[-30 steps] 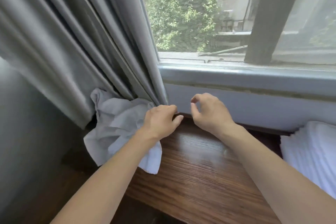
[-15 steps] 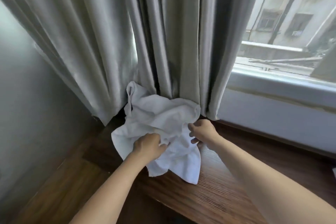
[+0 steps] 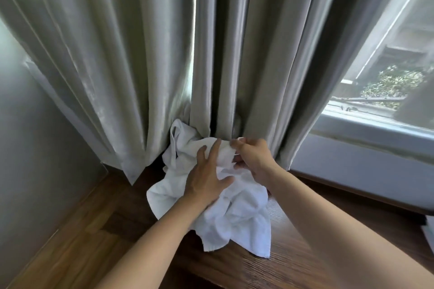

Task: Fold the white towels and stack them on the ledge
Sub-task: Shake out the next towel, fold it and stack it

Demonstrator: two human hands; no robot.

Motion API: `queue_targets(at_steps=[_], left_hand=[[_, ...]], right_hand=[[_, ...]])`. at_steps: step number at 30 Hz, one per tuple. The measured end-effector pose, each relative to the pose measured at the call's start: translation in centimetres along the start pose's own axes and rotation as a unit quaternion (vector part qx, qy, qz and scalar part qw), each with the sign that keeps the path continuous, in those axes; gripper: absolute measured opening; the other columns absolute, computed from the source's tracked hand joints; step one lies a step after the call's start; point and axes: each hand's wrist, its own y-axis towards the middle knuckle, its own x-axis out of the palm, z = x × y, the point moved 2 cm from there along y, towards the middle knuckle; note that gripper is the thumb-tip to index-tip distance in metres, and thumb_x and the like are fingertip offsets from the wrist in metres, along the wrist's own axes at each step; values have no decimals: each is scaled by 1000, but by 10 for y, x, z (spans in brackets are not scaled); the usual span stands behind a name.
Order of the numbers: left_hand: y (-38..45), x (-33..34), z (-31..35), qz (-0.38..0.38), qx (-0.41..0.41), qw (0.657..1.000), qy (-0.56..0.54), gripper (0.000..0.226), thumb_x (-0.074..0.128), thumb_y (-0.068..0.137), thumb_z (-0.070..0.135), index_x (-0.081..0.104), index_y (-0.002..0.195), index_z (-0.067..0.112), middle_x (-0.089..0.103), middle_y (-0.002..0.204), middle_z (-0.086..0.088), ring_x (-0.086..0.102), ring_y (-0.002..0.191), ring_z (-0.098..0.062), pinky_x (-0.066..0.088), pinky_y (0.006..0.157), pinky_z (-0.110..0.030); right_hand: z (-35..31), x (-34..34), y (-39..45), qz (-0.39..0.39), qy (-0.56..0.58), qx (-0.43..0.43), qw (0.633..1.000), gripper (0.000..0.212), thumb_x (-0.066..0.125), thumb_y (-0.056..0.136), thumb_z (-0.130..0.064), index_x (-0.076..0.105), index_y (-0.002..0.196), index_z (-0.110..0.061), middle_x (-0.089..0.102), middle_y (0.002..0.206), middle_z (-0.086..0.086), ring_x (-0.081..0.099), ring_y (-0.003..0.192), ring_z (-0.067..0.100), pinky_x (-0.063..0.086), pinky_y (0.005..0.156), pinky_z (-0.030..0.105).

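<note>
Left hand [image 3: 206,178] flat on towel [image 3: 237,216] — right hand [image 3: 254,157] pinching.

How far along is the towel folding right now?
Nothing looks folded in view. The white towel lies crumpled on the wooden ledge against the curtain; the left hand presses it flat while the right hand pinches an edge. Spreading, folding and stacking remain.

Long grey-green pleated curtains [image 3: 145,58] hang across most of the view, daylight glowing through them. At right, a white-framed window [image 3: 385,91] shows what may be foliage outside. A plain grey wall [image 3: 30,136] stands left; dark wood-grain flooring [image 3: 77,241] lies below.
</note>
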Motion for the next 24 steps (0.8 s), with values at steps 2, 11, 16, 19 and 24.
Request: queue_targets(at_steps=[2,11,16,19,24], left_hand=[[12,-17,14,66,47,995,-49,50,67,93,39,50,139,36,59,137,6,63,114,-16,54,78,-28],[53,-154,86,179,128,972,-86,5,60,94,20,64,93,21,67,81,8,63,76,-15,48,60,-29],[57,-210,125,196,215,957,-21,12,67,89,16,62,79,12,63,71,1,59,66,-18,43,55,-29],[63,-244,141,234,209,949,-30,13,65,90,18,61,81,9,63,72,1,58,70,-18,35,53,-14],[74,-300,176,290,234,927,-40,19,64,91,25,62,84,8,67,77,-4,61,75,-24,39,56,-19]], right_hand=[[-23,2,-11,-23,9,-23,999,12,66,96,-14,69,87,-7,71,71,7,69,60,21,53,55,30],[-59,-18,-30,54,-395,-201,895,80,69,66,-74,49,131,-32,52,122,-8,48,116,16,47,97,41],[-83,-12,-28,91,-276,-170,942,18,55,86,-20,55,67,-19,63,68,0,65,74,29,54,64,35],[-98,-36,-24,106,-301,-173,932,17,51,78,-6,45,62,-10,46,59,2,45,62,27,32,54,30],[-155,-80,-34,172,-227,-249,926,13,46,86,-6,56,78,-10,54,70,5,48,65,23,38,57,30]])
